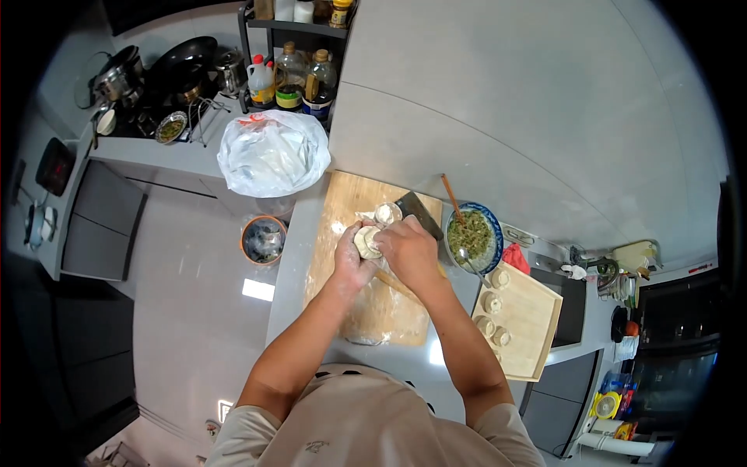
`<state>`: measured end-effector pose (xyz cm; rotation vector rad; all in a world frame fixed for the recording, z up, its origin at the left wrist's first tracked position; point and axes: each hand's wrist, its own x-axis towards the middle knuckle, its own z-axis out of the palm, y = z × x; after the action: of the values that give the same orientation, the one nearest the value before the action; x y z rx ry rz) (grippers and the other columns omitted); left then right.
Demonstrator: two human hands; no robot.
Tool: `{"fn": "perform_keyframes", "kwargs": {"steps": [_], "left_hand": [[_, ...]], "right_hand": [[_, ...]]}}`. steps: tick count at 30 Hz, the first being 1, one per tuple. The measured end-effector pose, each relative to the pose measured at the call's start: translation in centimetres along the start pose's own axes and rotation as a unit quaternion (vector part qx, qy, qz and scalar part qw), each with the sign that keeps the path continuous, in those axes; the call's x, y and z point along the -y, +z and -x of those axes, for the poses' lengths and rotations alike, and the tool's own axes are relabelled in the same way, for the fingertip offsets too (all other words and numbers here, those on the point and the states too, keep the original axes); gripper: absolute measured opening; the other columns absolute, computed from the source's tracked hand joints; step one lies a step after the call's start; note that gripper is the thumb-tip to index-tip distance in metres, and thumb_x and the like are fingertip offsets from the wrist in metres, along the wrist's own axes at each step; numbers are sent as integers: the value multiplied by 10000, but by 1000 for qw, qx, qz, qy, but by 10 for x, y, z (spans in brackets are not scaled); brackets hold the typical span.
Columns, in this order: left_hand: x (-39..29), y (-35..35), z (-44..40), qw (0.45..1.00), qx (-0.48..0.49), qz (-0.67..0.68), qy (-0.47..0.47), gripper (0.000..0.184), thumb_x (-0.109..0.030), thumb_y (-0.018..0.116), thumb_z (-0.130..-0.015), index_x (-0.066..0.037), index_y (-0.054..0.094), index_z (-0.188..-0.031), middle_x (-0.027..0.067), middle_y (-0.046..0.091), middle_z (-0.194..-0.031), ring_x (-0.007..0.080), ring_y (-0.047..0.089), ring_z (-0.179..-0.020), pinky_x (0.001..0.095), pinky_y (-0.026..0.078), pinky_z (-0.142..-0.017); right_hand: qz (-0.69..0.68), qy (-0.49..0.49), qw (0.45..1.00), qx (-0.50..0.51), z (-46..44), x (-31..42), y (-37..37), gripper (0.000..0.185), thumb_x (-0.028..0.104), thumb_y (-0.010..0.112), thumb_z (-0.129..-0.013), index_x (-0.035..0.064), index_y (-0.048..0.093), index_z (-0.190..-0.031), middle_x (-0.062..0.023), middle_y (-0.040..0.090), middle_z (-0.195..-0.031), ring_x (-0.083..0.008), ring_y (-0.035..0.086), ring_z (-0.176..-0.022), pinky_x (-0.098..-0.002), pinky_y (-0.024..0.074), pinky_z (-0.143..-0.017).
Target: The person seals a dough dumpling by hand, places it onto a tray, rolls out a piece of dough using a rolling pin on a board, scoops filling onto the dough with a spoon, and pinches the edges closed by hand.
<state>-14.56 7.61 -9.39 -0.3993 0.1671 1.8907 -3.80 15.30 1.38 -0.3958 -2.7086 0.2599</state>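
Note:
My left hand point(352, 258) cups a round, pale bun of dough point(366, 243), its fingers wrapped about the side. The fingers of my right hand point(407, 251) pinch the bun's edge from the right. Both are above a floured wooden board point(331, 226). Just beyond them sits a small bowl of flour point(386, 213), and beside it lies a dark cleaver blade point(421, 215). A rolling pin point(397, 286) is partly hidden under my right arm. To the right, a blue-rimmed bowl point(497, 233) holds green chopped filling point(469, 233) with a spoon in it.
A wooden tray point(537, 331) with several shaped buns point(492, 302) stands right of the board. A stuffed white plastic bag point(274, 156) lies on the counter at the upper left, below a rack of bottles point(290, 74). A bin point(263, 239) stands on the floor.

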Motion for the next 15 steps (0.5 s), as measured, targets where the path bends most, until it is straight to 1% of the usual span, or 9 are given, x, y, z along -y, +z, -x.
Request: {"fn": "perform_keyframes", "kwargs": {"steps": [2, 5, 9, 12, 15], "left_hand": [[3, 3, 10, 999, -7, -37, 4, 277, -275, 453, -1096, -86, 648, -1039, 112, 708, -1045, 259, 689, -993, 397, 577, -921], [4, -2, 18, 1000, 11, -16, -24, 281, -273, 456, -1094, -81, 652, -1033, 111, 710, -1078, 258, 687, -1009, 391, 573, -926], [8, 2, 31, 999, 8, -52, -7, 275, -271, 460, -1092, -83, 655, -1044, 107, 720, -1098, 257, 692, -1022, 384, 570, -940], [10, 3, 37, 998, 1, -55, 8, 281, -275, 453, -1095, -84, 656, -1058, 108, 727, -1112, 255, 698, -1037, 385, 567, -955], [10, 8, 45, 998, 31, -61, 1, 294, -283, 440, -1099, -89, 656, -1059, 109, 730, -1106, 251, 702, -1041, 392, 570, -955]], "right_hand": [[1, 25, 1000, -12, 3, 7, -6, 137, 124, 801, -798, 144, 796, -933, -23, 698, -910, -267, 642, -921, -392, 557, -787], [-23, 49, 999, -1, 7, 19, -20, 154, 143, 824, -782, 135, 794, -933, -35, 704, -940, -278, 635, -943, -408, 549, -798], [-22, 47, 998, -20, 14, 27, -25, 150, 151, 824, -795, 127, 790, -939, -48, 707, -971, -294, 629, -956, -418, 542, -818], [-46, 71, 995, -44, 22, 30, -27, 151, 153, 821, -810, 115, 782, -951, -55, 710, -983, -311, 626, -954, -423, 536, -836], [-60, 84, 994, -32, 26, 40, -28, 129, 159, 807, -829, 104, 776, -942, -60, 713, -976, -315, 626, -963, -428, 534, -837]]}}
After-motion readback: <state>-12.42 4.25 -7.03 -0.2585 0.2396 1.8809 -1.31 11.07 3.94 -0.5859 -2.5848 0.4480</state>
